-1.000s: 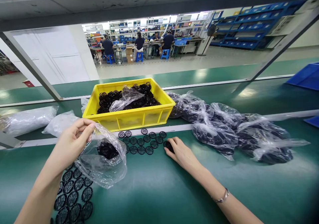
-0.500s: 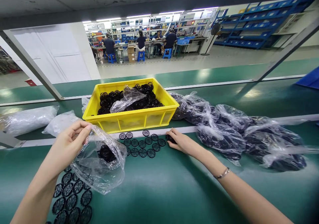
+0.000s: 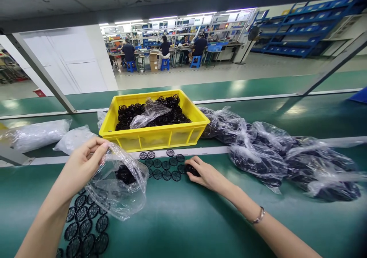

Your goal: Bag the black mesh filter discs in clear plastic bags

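Observation:
My left hand (image 3: 84, 164) pinches the rim of a clear plastic bag (image 3: 130, 202) between thumb and fingers. Inside the bag lies a clump of black spoked discs (image 3: 125, 174). To the right, my right hand (image 3: 205, 174) has its fingers curled around some black discs (image 3: 192, 169), low over the green table. How many it holds is hidden. Just left of those fingertips, a loose group of black spoked discs (image 3: 165, 165) lies flat in rows. More discs (image 3: 85, 227) lie in rows below my left wrist, partly covered by the bag and arm.
Behind the hands stands a yellow bin (image 3: 155, 140) full of black discs, with a crumpled clear bag (image 3: 150, 114) on top. Tied bags of black parts (image 3: 258, 162) lie at right; white plastic packs (image 3: 43, 133) at left. A metal post (image 3: 43, 74) rises behind. People sit at far benches.
My right hand has moved slightly left and toward me along the discs. The disc at the row's right end no longer shows. My left hand still holds the bag; the view shifted slightly.

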Action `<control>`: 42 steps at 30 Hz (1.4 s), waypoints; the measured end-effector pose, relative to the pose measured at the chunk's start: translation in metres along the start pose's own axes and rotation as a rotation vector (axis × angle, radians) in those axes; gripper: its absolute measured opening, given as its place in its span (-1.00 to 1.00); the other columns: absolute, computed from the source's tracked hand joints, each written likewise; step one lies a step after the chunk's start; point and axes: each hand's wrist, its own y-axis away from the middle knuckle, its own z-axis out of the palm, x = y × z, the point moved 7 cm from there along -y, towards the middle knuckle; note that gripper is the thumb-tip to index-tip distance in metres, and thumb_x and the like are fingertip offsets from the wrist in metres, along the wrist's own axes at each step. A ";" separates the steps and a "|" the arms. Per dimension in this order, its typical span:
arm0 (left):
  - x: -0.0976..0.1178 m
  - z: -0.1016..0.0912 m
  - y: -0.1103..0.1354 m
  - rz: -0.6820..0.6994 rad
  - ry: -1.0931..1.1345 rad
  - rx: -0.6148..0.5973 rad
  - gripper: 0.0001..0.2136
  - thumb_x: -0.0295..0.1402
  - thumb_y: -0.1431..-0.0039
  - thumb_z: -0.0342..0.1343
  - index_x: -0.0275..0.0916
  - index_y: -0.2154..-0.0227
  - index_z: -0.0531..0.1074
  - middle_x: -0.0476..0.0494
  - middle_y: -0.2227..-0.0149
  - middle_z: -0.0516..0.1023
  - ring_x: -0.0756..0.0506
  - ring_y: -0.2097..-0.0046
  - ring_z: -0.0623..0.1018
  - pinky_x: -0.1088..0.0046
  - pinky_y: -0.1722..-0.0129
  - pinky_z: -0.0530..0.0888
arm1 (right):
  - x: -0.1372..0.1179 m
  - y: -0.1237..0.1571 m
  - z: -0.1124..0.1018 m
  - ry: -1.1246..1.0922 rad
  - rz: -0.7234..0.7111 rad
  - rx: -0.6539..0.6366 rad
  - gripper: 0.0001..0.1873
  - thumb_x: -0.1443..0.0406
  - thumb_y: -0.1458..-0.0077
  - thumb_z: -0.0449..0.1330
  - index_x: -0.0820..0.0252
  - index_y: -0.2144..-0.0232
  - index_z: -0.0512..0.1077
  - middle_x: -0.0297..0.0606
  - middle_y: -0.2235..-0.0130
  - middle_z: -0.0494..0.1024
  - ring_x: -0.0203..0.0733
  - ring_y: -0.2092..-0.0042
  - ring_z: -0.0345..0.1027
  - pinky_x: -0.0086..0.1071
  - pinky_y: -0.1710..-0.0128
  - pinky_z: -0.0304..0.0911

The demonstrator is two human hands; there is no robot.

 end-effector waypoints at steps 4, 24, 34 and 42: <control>0.005 0.001 0.002 -0.011 0.013 -0.006 -0.69 0.00 -0.17 0.11 -0.15 0.29 0.41 0.05 0.58 0.28 0.01 0.59 0.21 0.52 0.63 0.14 | -0.015 -0.003 0.009 -0.002 -0.067 -0.004 -0.69 0.26 -0.28 0.08 0.13 -0.05 0.33 -0.15 0.08 0.39 -0.16 0.27 0.45 -0.27 0.21 0.42; 0.061 0.025 -0.007 0.270 -0.055 -0.078 -0.84 -0.23 -0.25 0.06 -0.20 0.29 0.45 0.05 0.53 0.36 0.00 0.49 0.32 0.50 0.49 0.25 | -0.257 -0.082 -0.079 0.073 -0.362 0.238 -0.61 0.27 -0.15 0.27 0.26 0.00 0.35 0.03 0.08 0.46 0.16 0.03 0.38 0.08 0.08 0.44; 0.010 -0.012 -0.014 0.070 0.124 -0.018 -0.75 -0.10 -0.25 0.11 -0.19 0.25 0.41 0.13 0.57 0.19 0.07 0.56 0.17 0.57 0.59 0.09 | -0.036 -0.047 -0.048 0.068 -0.037 0.135 -0.78 0.33 -0.30 0.01 0.13 0.07 0.38 -0.09 0.09 0.48 -0.01 0.08 0.44 -0.13 0.11 0.41; 0.009 -0.005 -0.014 0.050 0.066 -0.033 -0.74 -0.08 -0.27 0.10 -0.18 0.24 0.40 0.11 0.56 0.24 0.04 0.53 0.21 0.56 0.57 0.13 | -0.004 -0.032 -0.006 -0.005 0.005 0.035 -0.82 0.27 -0.21 0.11 0.16 0.13 0.33 -0.15 0.18 0.46 -0.09 0.24 0.43 -0.21 0.21 0.42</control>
